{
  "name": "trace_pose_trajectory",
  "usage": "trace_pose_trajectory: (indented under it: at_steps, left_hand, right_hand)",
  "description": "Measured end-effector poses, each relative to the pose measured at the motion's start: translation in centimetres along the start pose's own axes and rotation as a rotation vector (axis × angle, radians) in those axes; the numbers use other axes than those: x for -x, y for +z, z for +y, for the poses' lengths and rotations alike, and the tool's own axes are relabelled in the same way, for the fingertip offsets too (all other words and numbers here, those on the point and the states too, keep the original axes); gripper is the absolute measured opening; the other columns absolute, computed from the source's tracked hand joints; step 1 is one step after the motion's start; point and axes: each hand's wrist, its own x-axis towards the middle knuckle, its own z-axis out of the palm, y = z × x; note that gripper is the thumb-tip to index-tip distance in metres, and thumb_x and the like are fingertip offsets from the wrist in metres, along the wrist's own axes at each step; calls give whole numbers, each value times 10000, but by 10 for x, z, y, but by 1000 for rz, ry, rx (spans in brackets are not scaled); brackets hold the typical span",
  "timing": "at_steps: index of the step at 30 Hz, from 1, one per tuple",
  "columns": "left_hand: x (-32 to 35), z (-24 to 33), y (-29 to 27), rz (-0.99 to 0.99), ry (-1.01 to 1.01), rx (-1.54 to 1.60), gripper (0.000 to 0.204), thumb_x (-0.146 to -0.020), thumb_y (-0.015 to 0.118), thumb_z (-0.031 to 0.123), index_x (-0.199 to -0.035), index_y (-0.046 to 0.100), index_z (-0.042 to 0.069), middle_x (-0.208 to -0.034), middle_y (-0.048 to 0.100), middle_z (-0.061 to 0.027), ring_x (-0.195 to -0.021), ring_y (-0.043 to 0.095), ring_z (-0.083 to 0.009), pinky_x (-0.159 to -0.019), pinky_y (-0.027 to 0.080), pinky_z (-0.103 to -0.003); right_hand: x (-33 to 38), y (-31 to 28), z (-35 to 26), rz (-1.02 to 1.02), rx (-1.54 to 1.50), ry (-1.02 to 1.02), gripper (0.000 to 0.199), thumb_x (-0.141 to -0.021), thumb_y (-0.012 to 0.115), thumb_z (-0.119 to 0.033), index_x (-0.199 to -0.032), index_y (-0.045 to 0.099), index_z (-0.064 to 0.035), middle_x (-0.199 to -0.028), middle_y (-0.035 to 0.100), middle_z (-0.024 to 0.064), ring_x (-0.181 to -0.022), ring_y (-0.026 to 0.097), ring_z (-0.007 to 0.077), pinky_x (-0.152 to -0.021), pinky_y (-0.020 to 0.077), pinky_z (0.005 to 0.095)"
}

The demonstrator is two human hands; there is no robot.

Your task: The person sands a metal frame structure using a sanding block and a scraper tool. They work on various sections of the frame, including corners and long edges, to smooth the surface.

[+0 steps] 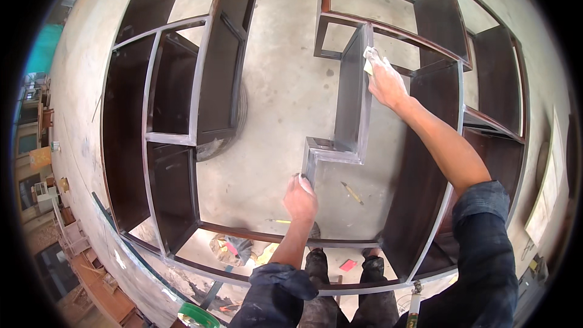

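While the left hand (300, 197) grips the near corner of the shelf frame (349, 109), the right hand (385, 82) presses a pad (368, 59) on its far edge: sanding under way, next stroke likely needs steady bracing.

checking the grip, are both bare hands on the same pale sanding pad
No, only the right hand presses the pale sanding pad on the dark wooden shelf frame; the left hand grips the frame's lower corner.

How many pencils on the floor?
2: one pencil inside the frame below the stepped panel, one pencil left of the left hand. More may be hidden.
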Motion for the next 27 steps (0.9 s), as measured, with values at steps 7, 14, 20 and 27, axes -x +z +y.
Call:
trace_pose_trajectory:
  at_steps: [7, 14, 20, 27]
  left_hand:
    - [2, 4, -3, -30, -19, -26, 311, -1050, 384, 200, -1017, 634, 16, -975, 646, -191, -877, 637, -432, -733, 517, -520]
    - [-2, 4, 0, -7, -9, -18, 341, -1056, 362, 224, -1041, 637, 22, -1009, 654, -189, -893, 641, -433, -757, 515, -538]
    - [-2, -3, -1, -51, -49, -65, 296, -1040, 423, 207, -1084, 660, 36, -1091, 670, -141, -929, 667, -384, -762, 551, -495]
    - [-2, 1, 1, -104, -53, -107, 300, -1043, 415, 214, -1099, 655, 42, -1065, 667, -145, -912, 665, -393, -753, 543, -509]
  right_hand:
    - [-34, 2, 21, -142, -67, 127, 625, -838, 613, -68, -1427, 436, 42, -1468, 440, 335, -1301, 513, 461, -1054, 488, 508]
    - [-39, -23, 35, -18, 234, -214, 663, -823, 592, -22, -1452, 416, 87, -1521, 439, 269, -1430, 418, 390, -1218, 328, 430]
    - [29, -22, 23, -128, 228, -651, 617, -835, 558, -8, -1442, 460, 48, -1522, 482, 185, -1456, 410, 313, -1248, 297, 407]
    - [21, -40, 34, -92, 268, -573, 634, -840, 516, 32, -1469, 451, -2, -1561, 450, 140, -1469, 392, 298, -1242, 309, 383]
